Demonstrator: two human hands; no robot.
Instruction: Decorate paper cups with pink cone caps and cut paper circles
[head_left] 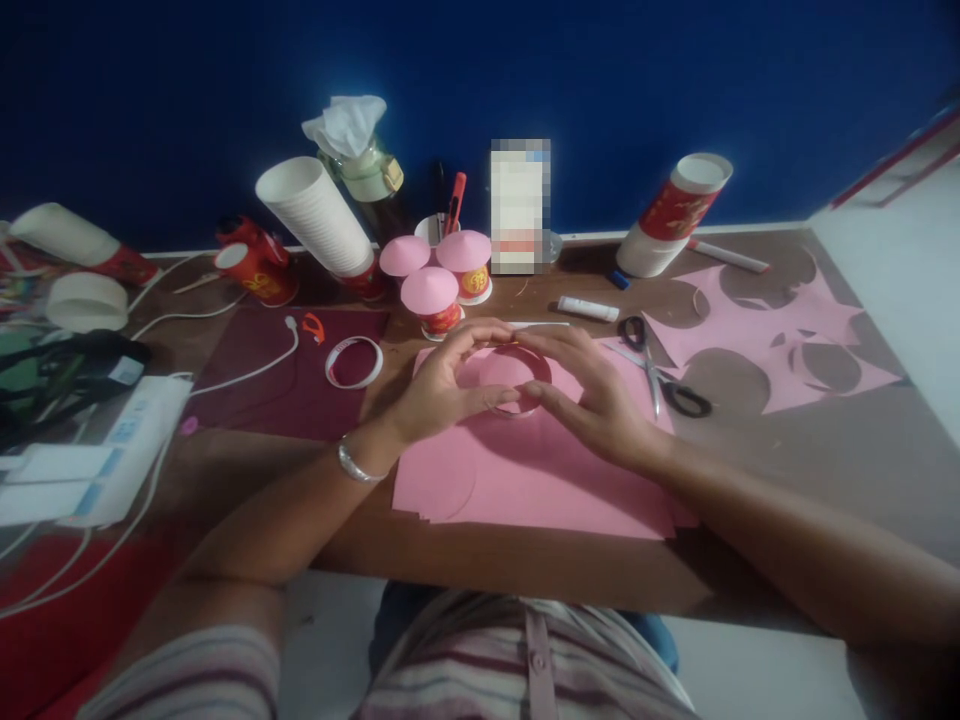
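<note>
1. The ring-shaped band (543, 372), reddish inside with a pale lower edge, is between the two hands, over the stack of pink paper sheets (540, 485). Pink paper shows within it; whether this is a separate piece, I cannot tell.
2. I judge the band to be light and rather thin, so strong pressure from the sides could make it oval. The sheets look smooth and flexible; they may slide or crease easily.
3. The good place to hold is the rim, at opposite sides, with gentle and equal pressure.
4. The left hand (444, 385) is curved around the left side, its fingers bent along the far rim and its thumb at the near edge. The fingers seem closed lightly on the band.
5. The right hand (596, 400) mirrors this and seems to grip the right side; the thumb tips almost meet.
6. Both forearms come inward from the sides; a silver bracelet (351, 465) is on the left wrist.
</note>
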